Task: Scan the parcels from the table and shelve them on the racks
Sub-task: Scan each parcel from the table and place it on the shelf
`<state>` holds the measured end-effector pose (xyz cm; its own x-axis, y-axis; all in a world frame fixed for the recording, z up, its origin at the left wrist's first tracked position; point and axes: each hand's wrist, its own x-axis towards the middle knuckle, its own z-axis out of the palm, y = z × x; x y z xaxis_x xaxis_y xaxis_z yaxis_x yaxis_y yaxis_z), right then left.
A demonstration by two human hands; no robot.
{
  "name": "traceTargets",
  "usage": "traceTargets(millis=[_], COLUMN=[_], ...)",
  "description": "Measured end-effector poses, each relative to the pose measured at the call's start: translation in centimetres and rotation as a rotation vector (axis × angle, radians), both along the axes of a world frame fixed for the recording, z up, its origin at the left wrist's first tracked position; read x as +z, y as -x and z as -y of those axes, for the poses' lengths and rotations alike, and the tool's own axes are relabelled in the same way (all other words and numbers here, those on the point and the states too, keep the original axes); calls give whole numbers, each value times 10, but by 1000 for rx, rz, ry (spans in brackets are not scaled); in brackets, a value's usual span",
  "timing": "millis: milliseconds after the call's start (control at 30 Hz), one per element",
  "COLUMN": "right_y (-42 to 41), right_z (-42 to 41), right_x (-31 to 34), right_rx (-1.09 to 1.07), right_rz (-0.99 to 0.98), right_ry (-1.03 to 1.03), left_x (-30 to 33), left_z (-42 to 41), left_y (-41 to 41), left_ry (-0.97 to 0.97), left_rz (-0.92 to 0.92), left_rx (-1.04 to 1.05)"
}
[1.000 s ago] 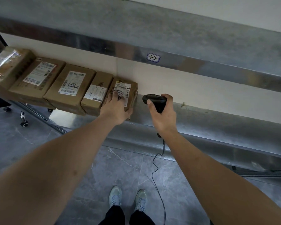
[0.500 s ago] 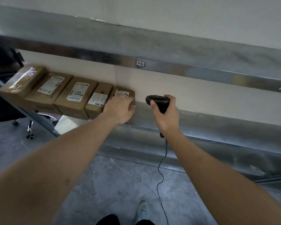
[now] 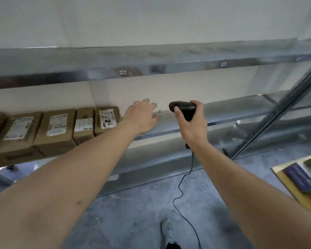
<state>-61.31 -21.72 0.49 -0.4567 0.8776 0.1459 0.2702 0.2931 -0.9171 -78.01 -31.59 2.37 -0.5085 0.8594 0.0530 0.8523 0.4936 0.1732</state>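
brown cardboard parcels (image 3: pixel 56 130) in a row — each with a white label printed in black, the rightmost label (image 3: pixel 106 118) also scrawled with black handwriting. black scanner (image 3: pixel 184 109), black cord (image 3: pixel 182 186). silver-grey metal rack (image 3: pixel 151 58) with a small white tag (image 3: pixel 122 72) marked in black. off-white wall (image 3: pixel 151 20). grey marbled floor (image 3: pixel 133 218) with pale veins. yellow-brown surface (image 3: pixel 293 189) at right — dark blue book (image 3: pixel 300 177) on it. grey-white shoe (image 3: pixel 167 230).

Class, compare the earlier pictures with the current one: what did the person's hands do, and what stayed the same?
The left hand let go of the rightmost parcel and moved right, now open over the bare shelf. The right hand still grips the scanner; the parcels stay lined up.
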Motion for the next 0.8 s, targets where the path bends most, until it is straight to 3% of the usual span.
traceTargets(millis=[400,800], right_y=[-165,-360], right_z=[34,17], right_x=[31,30], right_rx=[-423,-676], right_rz=[-52,-109], right_ry=[-83,-69], left_x=[45,50], left_z=[-38,-107], left_y=[-145,-353], left_ry=[-64,-105], left_rz=[-69,-78], left_rx=[-384,-679])
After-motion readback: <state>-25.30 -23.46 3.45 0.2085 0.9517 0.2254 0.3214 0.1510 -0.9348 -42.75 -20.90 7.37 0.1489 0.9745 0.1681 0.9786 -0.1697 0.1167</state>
